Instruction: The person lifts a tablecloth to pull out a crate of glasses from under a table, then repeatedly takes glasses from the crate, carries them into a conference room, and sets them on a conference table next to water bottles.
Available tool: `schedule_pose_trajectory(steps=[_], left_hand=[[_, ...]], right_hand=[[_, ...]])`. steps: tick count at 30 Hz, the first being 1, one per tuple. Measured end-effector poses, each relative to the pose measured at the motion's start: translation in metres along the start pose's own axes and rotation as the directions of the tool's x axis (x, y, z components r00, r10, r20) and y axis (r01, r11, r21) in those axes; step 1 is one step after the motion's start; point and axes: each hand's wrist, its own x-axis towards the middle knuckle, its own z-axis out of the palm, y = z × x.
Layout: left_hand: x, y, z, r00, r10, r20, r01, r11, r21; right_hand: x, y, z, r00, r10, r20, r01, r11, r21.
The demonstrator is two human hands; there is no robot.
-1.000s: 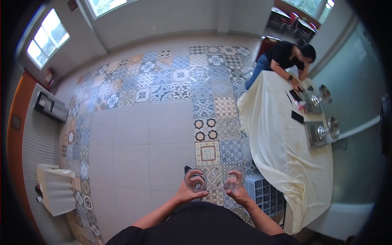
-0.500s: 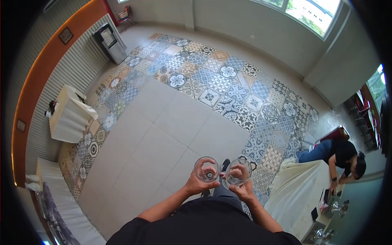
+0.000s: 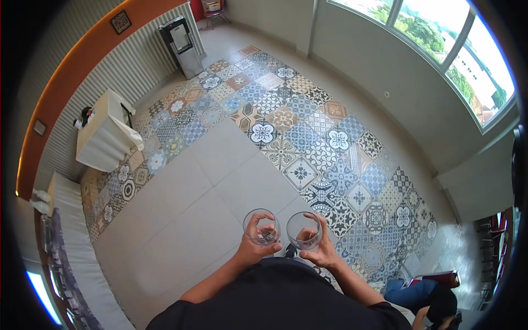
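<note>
In front of my dark shirt I hold two clear, round-bowled glasses, one per hand, with their rims facing up toward me. My left hand [image 3: 254, 251] is wrapped around the left glass [image 3: 262, 220], and its fingers show through the far side. Around the right glass [image 3: 302, 224] my right hand [image 3: 325, 252] is closed, its thumb near the bottom. Both glasses look to have nothing in them. They are held side by side with a small gap between the rims. Their lower parts are partly hidden by my fingers.
A cloth-covered table [image 3: 102, 146] stands at the left, with a water dispenser [image 3: 186, 52] behind it. At lower left runs a long table with white cloth [image 3: 77, 220]. A person [image 3: 432, 302] sits bent over at lower right. Patterned tiles [image 3: 300, 173] border plain grey floor [image 3: 187, 192].
My view has turned to the right and up, bringing more of the window in. The glasses have moved slightly left in view and a little farther apart. The seated person has shifted toward the lower edge.
</note>
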Motion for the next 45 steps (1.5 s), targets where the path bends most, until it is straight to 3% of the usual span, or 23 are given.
schedule_pose_trajectory(steps=[3, 6, 10, 13, 16, 21, 28, 34, 40, 45], left_hand=[[0.069, 0.009, -0.035, 0.998, 0.023, -0.058, -0.024, 0.999, -0.027], [0.146, 0.020, -0.091, 0.994, 0.045, -0.098, -0.046, 0.999, -0.005], [0.257, 0.044, -0.169, 0.996, 0.017, -0.085, -0.019, 0.999, -0.034], [0.346, 0.092, -0.209, 0.997, -0.013, -0.080, 0.015, 0.999, 0.030], [0.433, 0.145, -0.242, 0.999, 0.034, -0.001, -0.033, 0.996, 0.079], [0.570, 0.197, -0.296, 0.995, 0.102, -0.018, -0.100, 0.990, 0.101], [0.758, 0.242, -0.387, 0.987, 0.054, -0.148, -0.031, 0.987, 0.156], [0.903, 0.304, -0.460, 0.962, 0.059, -0.268, -0.031, 0.994, 0.109], [1.033, 0.353, -0.543, 0.902, 0.173, -0.395, -0.165, 0.985, 0.054], [1.154, 0.378, -0.644, 0.887, 0.194, -0.419, -0.203, 0.979, 0.024]], right_hand=[[0.090, -0.013, -0.026, 0.992, 0.061, 0.114, -0.066, 0.997, 0.039], [0.199, -0.008, -0.038, 0.981, -0.111, 0.157, 0.104, 0.993, 0.047], [0.330, -0.008, -0.051, 0.975, -0.042, 0.220, 0.018, 0.994, 0.112], [0.423, -0.017, -0.060, 0.983, -0.009, 0.186, -0.008, 0.996, 0.090], [0.515, -0.029, -0.071, 0.989, -0.030, 0.143, 0.010, 0.990, 0.142], [0.665, -0.037, -0.103, 0.999, -0.008, 0.050, -0.001, 0.982, 0.190], [0.886, 0.002, -0.163, 0.999, 0.024, 0.047, -0.034, 0.973, 0.226], [1.093, -0.033, -0.213, 0.982, 0.011, 0.187, -0.055, 0.971, 0.234], [1.298, -0.060, -0.234, 0.950, -0.028, 0.311, -0.051, 0.969, 0.243], [1.468, -0.041, -0.229, 0.950, -0.050, 0.309, -0.023, 0.973, 0.228]])
